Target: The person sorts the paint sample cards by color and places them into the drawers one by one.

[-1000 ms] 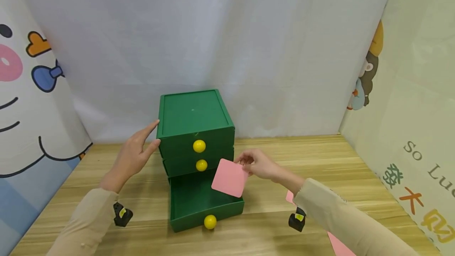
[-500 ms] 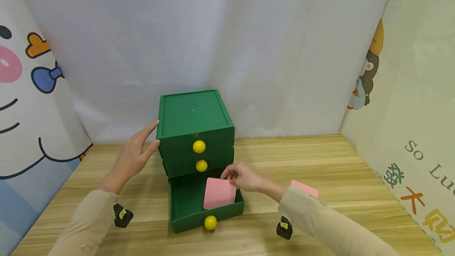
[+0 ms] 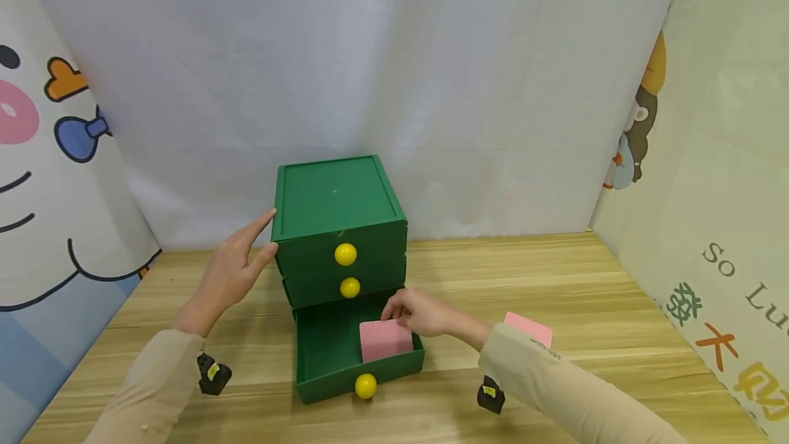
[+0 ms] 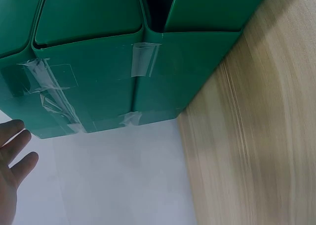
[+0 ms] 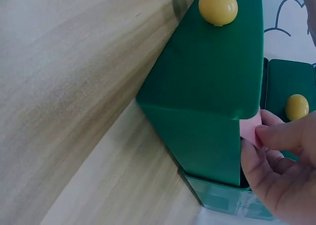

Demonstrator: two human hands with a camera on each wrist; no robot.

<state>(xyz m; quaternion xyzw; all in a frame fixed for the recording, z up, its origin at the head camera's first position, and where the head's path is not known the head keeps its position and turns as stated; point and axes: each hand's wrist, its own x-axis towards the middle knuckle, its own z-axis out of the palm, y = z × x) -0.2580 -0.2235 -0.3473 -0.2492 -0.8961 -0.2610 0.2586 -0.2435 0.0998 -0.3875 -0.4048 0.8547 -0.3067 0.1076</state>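
A green drawer cabinet [image 3: 335, 197] with yellow ball knobs stands on the table, its bottom drawer [image 3: 327, 344] pulled out. My right hand [image 3: 419, 312] pinches a square pink card [image 3: 385, 341] at its back edge. The card's front part dips inside the drawer, behind the front panel. In the right wrist view, thumb and fingers hold the pink card [image 5: 251, 128] beside the drawer wall. My left hand [image 3: 231, 269] touches the upper left side of the cabinet with fairly straight fingers. Tape strips [image 4: 144, 59] show on the cabinet's side in the left wrist view.
Another pink card [image 3: 529, 329] lies on the wooden table, partly behind the right sleeve. A white cloth [image 3: 493, 122] hangs behind the cabinet. Printed panels [image 3: 696, 190] stand at the sides. Black wrist devices [image 3: 491, 396] hang below both sleeves.
My right hand has moved left and down, taking the pink card from above the drawer to inside it. The card now tilts more toward the drawer floor. My left hand keeps its place.
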